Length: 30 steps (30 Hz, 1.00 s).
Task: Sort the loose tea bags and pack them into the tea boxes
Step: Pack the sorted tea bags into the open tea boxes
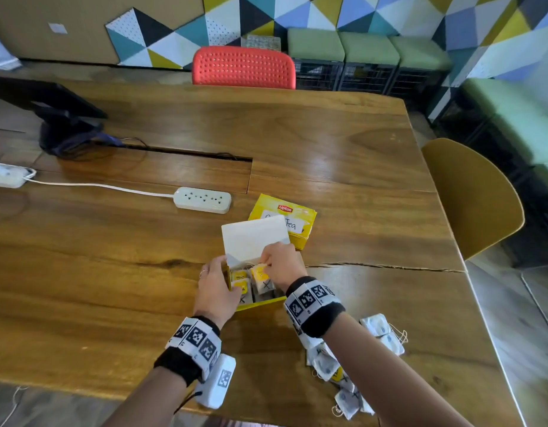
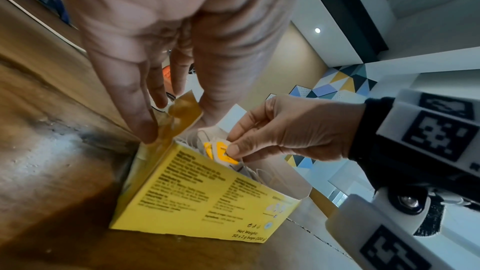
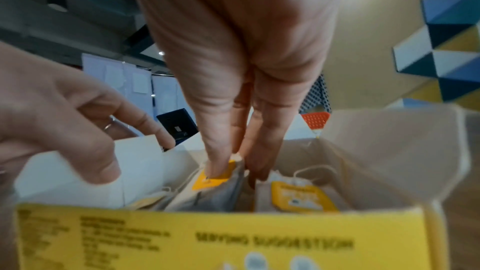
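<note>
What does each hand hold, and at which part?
Right hand pinches a tea bag at its yellow tag. Left hand holds the open box by its side flap.

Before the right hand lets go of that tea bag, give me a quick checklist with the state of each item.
1. Open tea box lid up, clear of the opening: ok.
2. Left hand steadies the box's left side: ok.
3. Right hand pinches the yellow-tagged tea bag over the box: ok.
4. Bag fully seated among the others: not ok, it stands higher.
5. Free slot beneath it: cannot tell.
6. Loose tea bags still to sort on the table: not ok, several remain.
</note>
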### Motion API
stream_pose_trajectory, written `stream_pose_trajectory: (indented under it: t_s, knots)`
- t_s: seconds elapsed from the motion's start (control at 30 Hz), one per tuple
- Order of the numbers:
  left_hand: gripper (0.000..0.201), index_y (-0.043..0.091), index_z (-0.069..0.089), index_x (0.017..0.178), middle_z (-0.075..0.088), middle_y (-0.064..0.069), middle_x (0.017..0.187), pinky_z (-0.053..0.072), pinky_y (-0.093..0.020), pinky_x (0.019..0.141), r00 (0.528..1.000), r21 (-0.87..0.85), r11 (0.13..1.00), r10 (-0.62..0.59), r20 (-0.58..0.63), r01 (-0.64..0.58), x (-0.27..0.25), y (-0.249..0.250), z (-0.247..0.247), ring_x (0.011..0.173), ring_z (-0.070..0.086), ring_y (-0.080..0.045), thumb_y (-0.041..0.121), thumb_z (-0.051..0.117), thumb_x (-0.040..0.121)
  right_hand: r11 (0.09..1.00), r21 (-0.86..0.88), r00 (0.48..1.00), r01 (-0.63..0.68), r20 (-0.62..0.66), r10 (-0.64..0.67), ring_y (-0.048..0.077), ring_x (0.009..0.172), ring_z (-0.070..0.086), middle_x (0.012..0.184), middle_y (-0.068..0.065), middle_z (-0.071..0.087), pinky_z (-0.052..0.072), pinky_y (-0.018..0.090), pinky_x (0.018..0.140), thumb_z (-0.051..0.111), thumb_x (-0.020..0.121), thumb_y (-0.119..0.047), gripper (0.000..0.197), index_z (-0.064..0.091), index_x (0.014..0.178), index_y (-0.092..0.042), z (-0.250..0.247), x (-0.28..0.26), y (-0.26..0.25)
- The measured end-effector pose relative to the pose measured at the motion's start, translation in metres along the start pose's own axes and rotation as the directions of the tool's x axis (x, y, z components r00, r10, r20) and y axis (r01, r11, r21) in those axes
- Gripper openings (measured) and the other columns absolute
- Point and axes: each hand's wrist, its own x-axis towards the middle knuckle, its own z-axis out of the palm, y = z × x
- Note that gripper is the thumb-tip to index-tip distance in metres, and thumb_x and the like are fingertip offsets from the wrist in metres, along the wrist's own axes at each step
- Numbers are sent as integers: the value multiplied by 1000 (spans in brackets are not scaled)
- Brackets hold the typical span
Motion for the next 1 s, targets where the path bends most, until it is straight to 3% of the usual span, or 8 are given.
stream_pose_trajectory:
  t_s: [0.2,0.37,0.47,0.53,0.67,0.77,0.9,1.0]
  knots:
    - [60,21,48,129,53,-5,127,50,-41,97,1000,-30,999,11,-4,-11,5,-8,2,118,52,-22,7,73,76,994,-86,993,71,-91,-79,30,102,59,116,12,56,40,27,72,58,86,-7,25,61,112,-7,7,-6,0]
    - [55,20,51,127,59,-4,120,52,-40,93,999,-54,998,41,-23,-42,4,-14,2,112,57,-23,6,72,77,970,-214,989,114,114,-91,23,100,61,106,10,63,51,31,87,54,92,-6,20,66,107,-3,15,-11,-3]
    - [54,19,52,127,59,-4,120,51,-39,95,997,-63,996,67,-32,-69,2,-15,2,112,56,-23,5,71,78,973,-222,985,56,172,-17,26,102,63,109,13,67,51,31,83,49,93,-1,22,67,106,-2,25,0,-3]
    - [54,19,52,127,59,-4,121,51,-38,95,997,-63,995,74,-34,-76,2,-14,2,112,56,-22,4,71,78,981,-190,988,48,153,-18,30,102,63,101,15,65,50,31,79,46,92,1,23,66,104,2,28,6,0]
    - [54,19,52,127,59,-4,121,51,-39,95,996,-74,993,87,-20,-88,2,-15,1,112,57,-23,6,71,78,993,-80,996,89,24,-88,24,93,65,93,8,67,50,27,75,56,86,-3,16,69,94,-6,24,-3,7]
    - [55,17,51,130,55,-5,127,47,-34,100,990,-59,989,138,-19,-139,-5,-16,1,117,54,-21,7,70,80,974,178,983,141,-141,-117,15,82,62,95,3,68,50,22,74,73,79,-12,17,71,96,-10,16,-27,20]
    - [45,17,55,123,46,-1,132,36,-23,102,947,-12,950,310,-85,-312,-24,-15,-2,122,44,-13,9,69,82,920,364,949,142,-315,-22,-5,69,55,85,-6,64,41,2,64,69,85,-12,16,70,101,-12,10,-68,53]
    - [39,18,61,114,47,0,129,39,-25,98,863,39,871,491,-117,-490,-37,-17,1,122,45,-14,4,69,79,931,364,927,-26,-339,158,0,69,59,86,-4,68,42,1,65,67,86,-12,18,68,103,-15,13,-98,95]
